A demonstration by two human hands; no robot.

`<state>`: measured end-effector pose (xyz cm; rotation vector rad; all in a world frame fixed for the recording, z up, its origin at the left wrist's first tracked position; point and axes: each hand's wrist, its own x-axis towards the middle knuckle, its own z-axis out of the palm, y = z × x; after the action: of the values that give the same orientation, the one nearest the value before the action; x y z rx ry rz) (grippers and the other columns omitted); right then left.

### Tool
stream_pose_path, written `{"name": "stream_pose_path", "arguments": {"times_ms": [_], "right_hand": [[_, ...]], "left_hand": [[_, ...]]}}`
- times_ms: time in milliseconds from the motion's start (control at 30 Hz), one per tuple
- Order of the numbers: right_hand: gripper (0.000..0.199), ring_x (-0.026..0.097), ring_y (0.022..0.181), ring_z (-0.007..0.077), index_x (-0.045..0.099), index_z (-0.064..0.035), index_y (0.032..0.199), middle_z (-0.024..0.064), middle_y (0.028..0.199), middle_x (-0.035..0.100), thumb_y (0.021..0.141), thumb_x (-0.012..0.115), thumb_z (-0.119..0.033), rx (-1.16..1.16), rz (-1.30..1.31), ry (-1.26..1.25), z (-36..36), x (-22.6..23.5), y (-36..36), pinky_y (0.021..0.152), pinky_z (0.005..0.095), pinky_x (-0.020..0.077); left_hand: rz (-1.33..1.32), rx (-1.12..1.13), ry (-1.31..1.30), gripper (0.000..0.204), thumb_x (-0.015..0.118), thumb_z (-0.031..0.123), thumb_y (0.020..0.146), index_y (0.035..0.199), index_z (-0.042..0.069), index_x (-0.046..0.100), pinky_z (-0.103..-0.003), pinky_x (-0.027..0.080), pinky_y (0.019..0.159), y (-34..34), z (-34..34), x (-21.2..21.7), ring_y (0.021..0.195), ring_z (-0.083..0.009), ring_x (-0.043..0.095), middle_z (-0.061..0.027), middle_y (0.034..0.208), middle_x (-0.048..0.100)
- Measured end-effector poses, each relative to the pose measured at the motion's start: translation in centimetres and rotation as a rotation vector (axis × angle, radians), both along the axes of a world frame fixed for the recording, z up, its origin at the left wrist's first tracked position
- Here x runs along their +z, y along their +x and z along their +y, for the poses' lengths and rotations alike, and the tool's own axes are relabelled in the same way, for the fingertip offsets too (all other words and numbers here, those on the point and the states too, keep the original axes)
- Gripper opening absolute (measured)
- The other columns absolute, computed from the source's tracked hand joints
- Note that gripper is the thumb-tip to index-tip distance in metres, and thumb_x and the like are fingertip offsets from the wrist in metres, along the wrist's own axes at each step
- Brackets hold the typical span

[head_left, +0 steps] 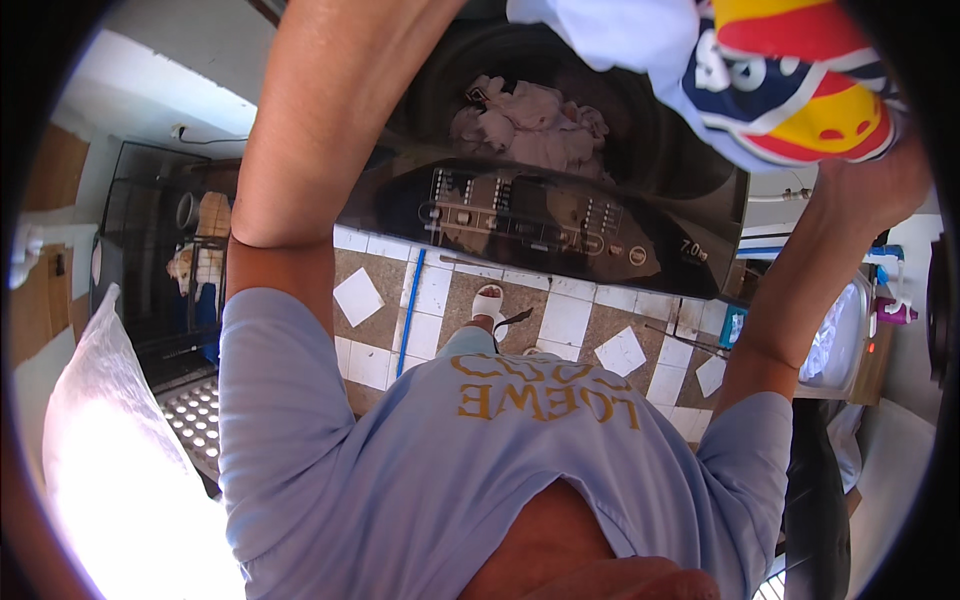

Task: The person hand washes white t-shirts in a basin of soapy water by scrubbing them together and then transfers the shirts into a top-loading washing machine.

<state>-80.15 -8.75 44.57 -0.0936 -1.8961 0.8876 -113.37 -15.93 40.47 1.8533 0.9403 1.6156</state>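
At the upper right, my right hand [885, 185] is raised and closed on a white garment [625, 30] with a large red, yellow and navy print. Most of its fingers are hidden by the cloth. My left arm [320, 110] stretches up past the top edge, so the left hand is out of sight. Below the garment, the drum of a dark top-loading washing machine [665, 250] stands uncovered. Crumpled pale pinkish laundry [535, 125] lies inside it. The garment hangs over the drum's right side.
A basin [857, 365] with pale cloth stands at the right. On the left are a black wire rack [150, 190] and a translucent plastic bag [105, 400]. A blue stick [411, 310] crosses the tiled floor [430, 290] before the machine.
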Motion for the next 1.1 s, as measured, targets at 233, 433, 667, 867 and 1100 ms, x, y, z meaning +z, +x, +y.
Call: {"name": "stream_pose_path", "arguments": {"times_ms": [233, 433, 667, 867, 1100], "right_hand": [[0.041, 0.061, 0.079, 0.0188, 0.064, -0.0016, 0.105, 0.0163, 0.088, 0.064, 0.083, 0.066, -0.037, -0.406, -1.075, -0.201, 0.4, -12.2, -6.3, 0.076, 0.0278, 0.0483], [0.036, 0.062, 0.096, 0.0175, 0.059, -0.0027, 0.116, 0.0115, 0.104, 0.065, 0.085, 0.066, -0.02, -0.6, -0.725, -0.19, 0.2, -13.3, -4.1, 0.084, 0.0281, 0.047], [0.024, 0.06, 0.091, 0.0151, 0.06, 0.0024, 0.108, 0.009, 0.099, 0.064, 0.085, 0.062, -0.004, -0.317, -0.278, -0.576, -4.4, -16.0, 0.6, 0.079, 0.0266, 0.0477], [0.031, 0.058, 0.083, 0.0188, 0.058, 0.007, 0.108, 0.0186, 0.102, 0.06, 0.084, 0.062, -0.012, 0.094, -0.021, -0.343, -4.7, -12.4, 3.1, 0.073, 0.0257, 0.0461], [0.02, 0.06, 0.086, 0.0152, 0.06, 0.0019, 0.105, 0.0096, 0.098, 0.063, 0.087, 0.057, -0.006, 0.101, -0.44, -0.194, -0.6, -8.6, 0.7, 0.071, 0.0277, 0.049]], "left_hand": [[0.434, -0.402, -0.493, 0.037, 0.052, 0.027, 0.092, 0.12, 0.002, 0.051, -0.031, 0.046, 0.085, 0.2, 1.9, -11.6, 0.104, -0.0202, 0.058, -0.0132, 0.102, 0.06], [0.836, -0.469, -0.711, 0.031, 0.047, 0.022, 0.096, 0.116, 0.0, 0.055, -0.034, 0.046, 0.086, -2.4, -0.5, -12.8, 0.098, -0.0271, 0.06, -0.0141, 0.105, 0.063], [0.593, 0.016, -0.628, 0.022, 0.053, 0.014, 0.092, 0.103, -0.003, 0.062, -0.03, 0.045, 0.083, 0.0, -7.1, -10.7, 0.093, -0.0202, 0.061, -0.0135, 0.099, 0.064], [0.089, 0.435, -0.308, 0.011, 0.059, 0.001, 0.088, 0.097, 0.0, 0.065, -0.024, 0.046, 0.08, 1.7, -10.2, -13.4, 0.091, -0.013, 0.059, -0.0087, 0.098, 0.064], [0.004, 0.521, -0.218, 0.009, 0.056, 0.002, 0.09, 0.095, 0.0, 0.063, -0.028, 0.046, 0.085, 1.5, -11.1, -13.5, 0.092, -0.0165, 0.06, -0.0099, 0.098, 0.063]]}}
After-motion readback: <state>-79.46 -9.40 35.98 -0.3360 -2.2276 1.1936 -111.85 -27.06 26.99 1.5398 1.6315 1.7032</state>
